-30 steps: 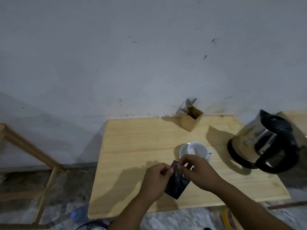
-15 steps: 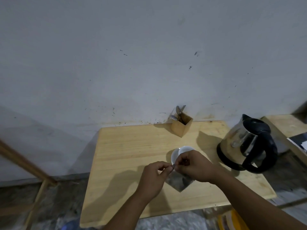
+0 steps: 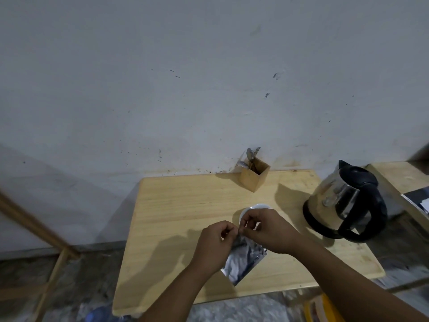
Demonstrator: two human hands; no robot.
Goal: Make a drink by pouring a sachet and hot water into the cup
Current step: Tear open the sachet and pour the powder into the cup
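Both hands meet above the near middle of the pale wooden surface [image 3: 176, 205], pinching the top edge of a silvery foil sachet [image 3: 243, 259]. The left hand [image 3: 216, 242] has its fingers curled closed on the sachet's upper corner, and the right hand [image 3: 267, 228] closes thumb and forefinger on the same top edge, the two grips touching. The sachet hangs below the hands, tilted, its lower corner pointing toward the near edge of the surface and raised clear of the wood.

The small white ceramic cup [image 3: 255, 209] stands just behind the right hand, mostly hidden by it; only its far rim shows. To the right, apart from the cup, sits a steel electric kettle with a black lid, handle and base [image 3: 341, 201], close to the surface's right edge, spout toward the wall. At the far edge, against the grey-white wall [image 3: 209, 77], a square wooden cutlery box [image 3: 254, 175] holds spoons and a fork.

The whole left half of the surface lies bare, with open room from the hands out to the left edge and back to the wall. A strip of bare wood runs between the sachet and the near edge.
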